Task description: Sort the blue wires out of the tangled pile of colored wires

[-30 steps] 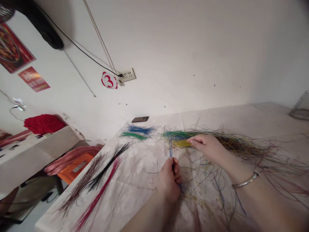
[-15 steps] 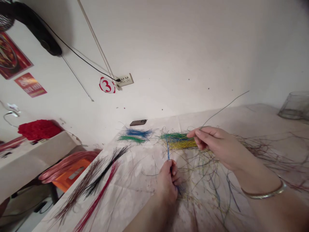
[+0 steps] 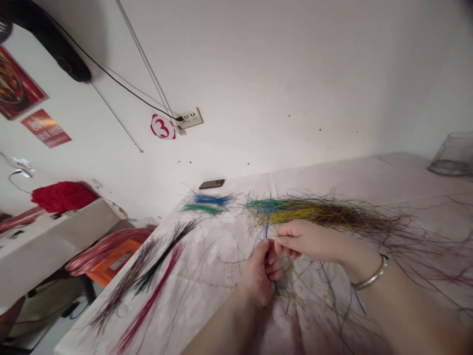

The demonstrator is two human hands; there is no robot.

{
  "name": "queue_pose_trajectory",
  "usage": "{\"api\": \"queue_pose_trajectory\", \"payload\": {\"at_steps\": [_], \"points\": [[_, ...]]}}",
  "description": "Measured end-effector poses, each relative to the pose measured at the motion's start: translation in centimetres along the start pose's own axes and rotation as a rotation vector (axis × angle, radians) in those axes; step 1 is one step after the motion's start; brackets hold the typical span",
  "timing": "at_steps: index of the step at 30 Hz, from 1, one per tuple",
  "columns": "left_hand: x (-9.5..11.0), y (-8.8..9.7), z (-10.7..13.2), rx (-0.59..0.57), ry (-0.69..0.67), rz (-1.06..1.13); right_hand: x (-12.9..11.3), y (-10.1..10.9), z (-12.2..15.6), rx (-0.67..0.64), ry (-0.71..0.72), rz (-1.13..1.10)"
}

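My left hand (image 3: 261,271) is closed around a thin bundle of blue wires (image 3: 267,224), whose upper ends stick up from the fist. Right beside it, my right hand (image 3: 295,240) is pinched at thumb and fingertips, close to the base of the blue wires. Whatever the pinch holds is too small or hidden to make out. Behind both hands lies a long loose pile of green, blue, yellow and dark wires (image 3: 314,213) on the white-covered table (image 3: 207,301).
To the left lie small blue wires (image 3: 214,199), green wires (image 3: 201,210), black wires (image 3: 166,256), red wires (image 3: 151,301) and brownish wires (image 3: 123,291). A phone (image 3: 212,184) rests near the wall. At far right stands a glass container (image 3: 451,155). Stray wires litter the front.
My right hand has moved left and down from the wire pile to my left hand. The single long wire it held up no longer shows in the air. My left hand shifted slightly right.
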State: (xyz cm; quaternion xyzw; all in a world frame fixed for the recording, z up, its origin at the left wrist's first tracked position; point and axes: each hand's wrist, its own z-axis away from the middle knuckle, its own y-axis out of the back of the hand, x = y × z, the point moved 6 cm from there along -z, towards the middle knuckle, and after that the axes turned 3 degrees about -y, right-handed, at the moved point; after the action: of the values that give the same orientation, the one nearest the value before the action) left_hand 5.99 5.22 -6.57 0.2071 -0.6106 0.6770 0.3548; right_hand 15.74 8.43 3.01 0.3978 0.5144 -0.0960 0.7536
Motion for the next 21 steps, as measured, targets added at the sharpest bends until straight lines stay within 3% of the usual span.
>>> {"api": "queue_pose_trajectory", "payload": {"at_steps": [8,15,18,21], "points": [[0.4,0.4,0.1,0.143,-0.015,0.028,3.9,2.0,-1.1,0.184,-0.160,0.408],[0.3,0.6,-0.1,0.121,-0.021,0.038,5.0,3.0,-1.5,0.311,-0.227,0.546],[0.2,0.2,0.1,0.077,-0.015,0.008,4.5,2.9,-1.6,0.324,-0.177,0.517],[0.2,-0.5,0.4,0.024,-0.057,-0.083,3.3,1.8,-1.7,0.241,-0.043,0.393]]}}
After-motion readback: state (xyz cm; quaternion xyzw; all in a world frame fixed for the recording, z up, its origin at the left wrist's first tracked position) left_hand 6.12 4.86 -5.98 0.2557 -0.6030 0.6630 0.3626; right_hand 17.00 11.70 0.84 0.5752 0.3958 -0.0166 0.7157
